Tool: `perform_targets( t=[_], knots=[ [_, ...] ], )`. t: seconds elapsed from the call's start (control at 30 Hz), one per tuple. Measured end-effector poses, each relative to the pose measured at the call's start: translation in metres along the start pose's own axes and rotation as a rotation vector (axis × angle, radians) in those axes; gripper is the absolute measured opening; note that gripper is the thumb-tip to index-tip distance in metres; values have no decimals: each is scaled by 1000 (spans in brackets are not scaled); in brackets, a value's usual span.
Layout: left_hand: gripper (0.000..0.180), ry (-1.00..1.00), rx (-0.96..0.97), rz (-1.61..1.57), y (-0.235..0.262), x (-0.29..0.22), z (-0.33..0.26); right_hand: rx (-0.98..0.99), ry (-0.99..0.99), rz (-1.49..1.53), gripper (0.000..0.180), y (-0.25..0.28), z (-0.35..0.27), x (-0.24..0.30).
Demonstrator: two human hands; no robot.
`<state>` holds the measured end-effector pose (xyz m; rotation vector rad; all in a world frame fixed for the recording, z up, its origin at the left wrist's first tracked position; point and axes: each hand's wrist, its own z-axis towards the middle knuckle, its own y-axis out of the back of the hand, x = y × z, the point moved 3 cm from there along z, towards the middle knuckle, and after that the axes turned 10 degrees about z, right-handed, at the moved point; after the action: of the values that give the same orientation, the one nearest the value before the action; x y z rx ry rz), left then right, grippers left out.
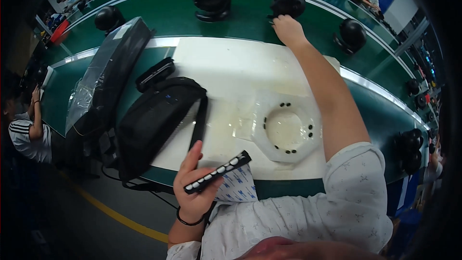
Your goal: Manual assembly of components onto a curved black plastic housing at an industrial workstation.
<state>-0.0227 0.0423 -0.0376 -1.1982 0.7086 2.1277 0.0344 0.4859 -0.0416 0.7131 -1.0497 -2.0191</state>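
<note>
The left hand [196, 201] is curled around a black strip [219, 172] lined with white dots, a blue-patterned sheet [239, 188] just beneath. The right hand [289, 30] stretches forward to a rounded black device's [290, 2] base; its grip I cannot tell. Right of the left hand, a pale ring-shaped fixture [263, 140] lies on the worktop [226, 62].

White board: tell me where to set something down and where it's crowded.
Widest bare patch on the board: between the bag and right forearm, beyond the ring. A smaller one lies between strap and ring, partly under clear film. Crowded: left, by the bag, and near the left hand with its strip.
</note>
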Motion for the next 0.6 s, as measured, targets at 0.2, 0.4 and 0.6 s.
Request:
perform_targets(
  t=[0.2,0.4,0.6],
  knots=[
    [28,102,119,108,19,21,11,361,-40,-4,26,-17,45,64],
    [27,60,134,198,17,17,19,331,163,275,46,-43,100,163],
    [27,-47,101,111,20,15,16,351,-259,198,55,-25,96,138]
  ],
)
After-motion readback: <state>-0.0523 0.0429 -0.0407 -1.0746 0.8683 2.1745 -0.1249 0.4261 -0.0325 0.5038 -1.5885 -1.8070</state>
